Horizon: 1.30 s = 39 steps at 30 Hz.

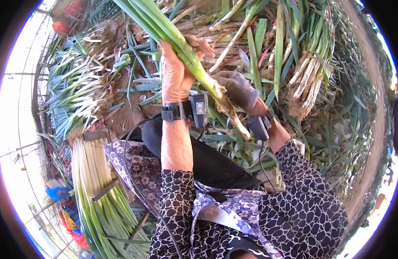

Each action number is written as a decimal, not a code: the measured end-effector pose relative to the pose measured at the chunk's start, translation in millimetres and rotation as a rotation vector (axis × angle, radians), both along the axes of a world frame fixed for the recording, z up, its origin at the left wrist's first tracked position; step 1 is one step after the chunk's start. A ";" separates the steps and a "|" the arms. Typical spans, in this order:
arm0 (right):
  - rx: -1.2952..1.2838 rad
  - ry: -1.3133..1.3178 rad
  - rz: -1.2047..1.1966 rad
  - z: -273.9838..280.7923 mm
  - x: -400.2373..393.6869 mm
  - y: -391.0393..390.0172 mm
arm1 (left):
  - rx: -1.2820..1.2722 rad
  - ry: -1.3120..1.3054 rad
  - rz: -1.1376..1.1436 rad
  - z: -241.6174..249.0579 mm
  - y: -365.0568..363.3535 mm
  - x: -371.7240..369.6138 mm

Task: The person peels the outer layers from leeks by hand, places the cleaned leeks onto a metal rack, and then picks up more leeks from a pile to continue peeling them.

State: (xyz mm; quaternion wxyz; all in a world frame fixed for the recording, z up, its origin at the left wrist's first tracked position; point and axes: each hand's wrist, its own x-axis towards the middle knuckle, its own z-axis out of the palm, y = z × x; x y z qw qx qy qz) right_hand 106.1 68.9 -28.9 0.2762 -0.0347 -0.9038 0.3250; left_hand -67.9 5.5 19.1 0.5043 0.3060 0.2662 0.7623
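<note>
A large leek [198, 71] slants across the upper middle, its green leaves toward the top left and its brown, ragged root end toward the lower right. My bare left hand [177, 64] grips it around the green part, thumb on one side and fingers on the other. My right hand [238, 90], in a dark, dirty glove, is closed at the pale lower stalk, its fingertips partly hidden against the outer skin. Peeling brown layers hang near the root end. Both wrists carry strapped devices with cables.
Trimmed leeks [80, 84] lie piled at the left. A neat leek bundle [95, 172] rests in a metal-armed rack at the lower left. Untrimmed leeks with roots [309, 82] lie at the upper right. Leaf scraps [337, 129] cover the ground, and a mesh fence [22, 108] borders the left.
</note>
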 end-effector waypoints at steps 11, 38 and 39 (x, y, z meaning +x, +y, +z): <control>-0.773 -0.140 -0.472 -30.2 54.1 -70.9 | -0.054 -0.170 0.260 13.9 2.9 15.3; -0.165 -0.102 -0.883 -1.8 78.4 -127.4 | -0.504 -0.160 0.698 6.9 6.9 -11.7; -0.149 -0.114 -0.900 -3.4 82.6 -130.2 | -0.379 -0.207 0.674 3.5 3.2 -19.7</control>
